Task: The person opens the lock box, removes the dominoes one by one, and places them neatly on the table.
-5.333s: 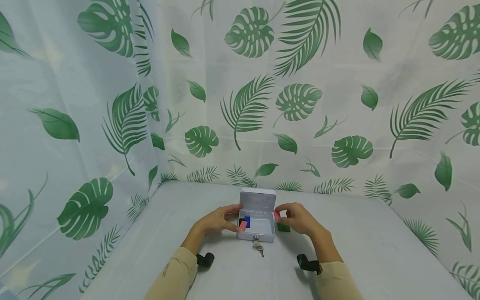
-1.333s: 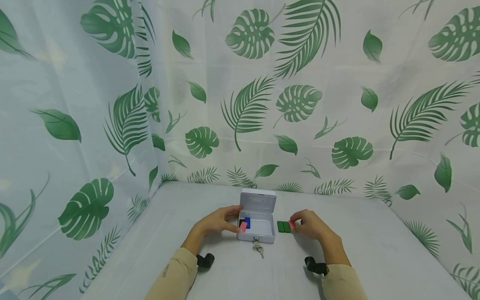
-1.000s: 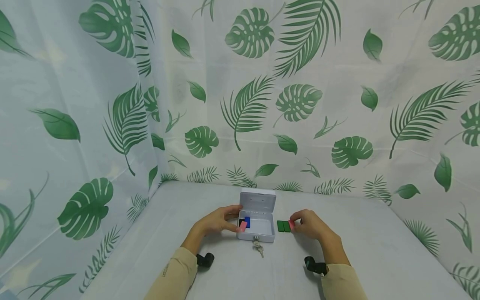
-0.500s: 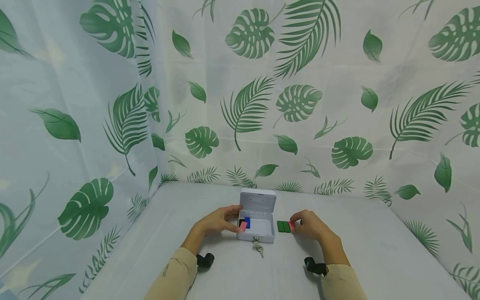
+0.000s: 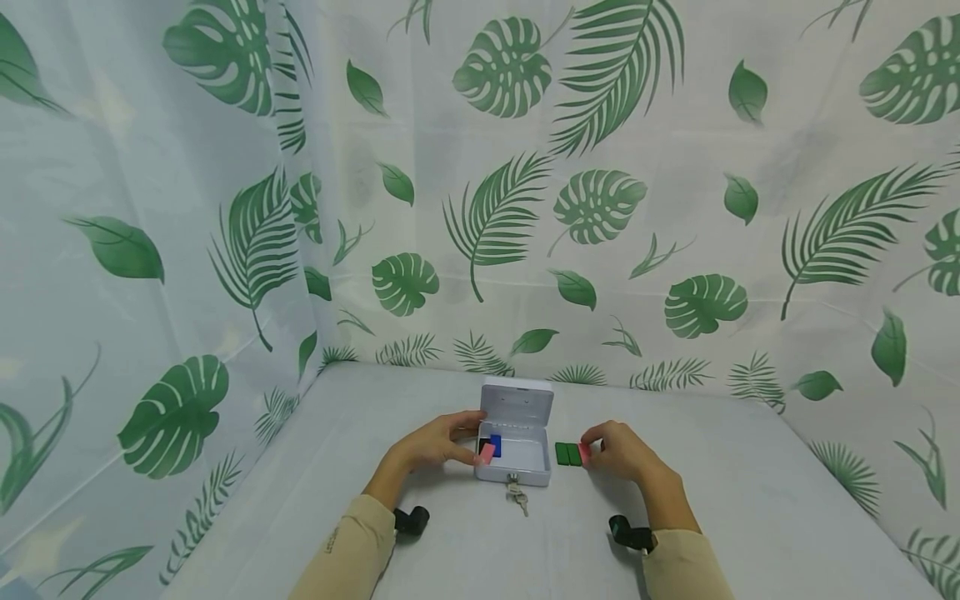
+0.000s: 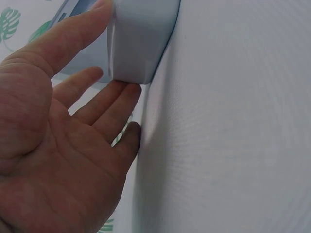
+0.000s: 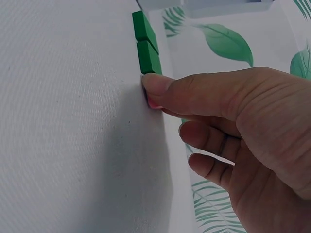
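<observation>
My right hand (image 5: pixel 624 448) pinches a small pink block (image 5: pixel 585 452) between thumb and fingers, set on edge at the right end of two green blocks (image 5: pixel 567 454). In the right wrist view the thumb covers most of the pink block (image 7: pixel 154 104), and the green blocks (image 7: pixel 148 57) stand end to end in line with it. My left hand (image 5: pixel 429 442) rests against the left side of a white cash box (image 5: pixel 525 477), thumb at its rim and fingers extended along the wall (image 6: pixel 138 53). The box lid (image 5: pixel 516 407) stands raised.
Inside the box, at its left, lie a blue block (image 5: pixel 496 445), a black one partly hidden, and another pink block (image 5: pixel 487 453). A lock with keys (image 5: pixel 517 495) hangs at the front. The white table (image 5: pixel 480 550) meets a leaf-print curtain (image 5: pixel 600 275).
Since the oldest frame, my right hand has moved right with the pink block, from beside the box to the green blocks' right end. In the latest frames both hands keep still.
</observation>
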Demonstrator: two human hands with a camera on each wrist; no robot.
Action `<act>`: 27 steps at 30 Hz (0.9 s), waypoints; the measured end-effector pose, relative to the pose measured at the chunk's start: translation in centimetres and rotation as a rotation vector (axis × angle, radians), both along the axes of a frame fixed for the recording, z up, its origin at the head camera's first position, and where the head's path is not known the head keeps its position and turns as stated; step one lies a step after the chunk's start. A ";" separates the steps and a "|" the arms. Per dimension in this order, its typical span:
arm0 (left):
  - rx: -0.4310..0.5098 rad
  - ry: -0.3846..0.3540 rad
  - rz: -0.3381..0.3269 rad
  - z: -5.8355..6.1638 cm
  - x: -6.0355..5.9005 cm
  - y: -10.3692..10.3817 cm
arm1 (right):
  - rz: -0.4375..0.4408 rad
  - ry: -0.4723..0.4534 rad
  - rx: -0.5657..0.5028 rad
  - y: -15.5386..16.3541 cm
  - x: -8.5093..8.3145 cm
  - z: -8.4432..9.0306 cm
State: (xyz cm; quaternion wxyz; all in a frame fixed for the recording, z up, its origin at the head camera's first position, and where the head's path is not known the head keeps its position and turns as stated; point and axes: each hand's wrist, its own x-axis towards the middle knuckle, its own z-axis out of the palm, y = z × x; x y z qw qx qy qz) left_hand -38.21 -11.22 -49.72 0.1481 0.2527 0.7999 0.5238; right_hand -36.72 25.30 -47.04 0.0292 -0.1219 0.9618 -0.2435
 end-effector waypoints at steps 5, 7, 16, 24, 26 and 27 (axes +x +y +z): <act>0.002 0.002 -0.003 0.0 0.0 0.0 | -0.010 -0.006 0.012 0.0 0.1 0.0; 0.004 0.002 -0.004 0.0 0.0 0.0 | -0.012 -0.005 0.013 0.0 0.1 0.0; -0.004 -0.006 0.003 -0.1 -0.2 0.0 | -0.017 -0.014 0.017 -0.1 -0.2 -0.1; -0.004 -0.010 0.006 -0.1 -0.2 0.0 | -0.017 -0.014 0.016 0.0 0.0 0.0; -0.004 -0.005 0.004 -0.1 -0.1 0.0 | -0.011 -0.008 0.019 0.0 0.0 0.1; -0.006 -0.003 0.004 -0.1 -0.1 0.0 | -0.008 -0.002 0.024 0.0 0.1 0.1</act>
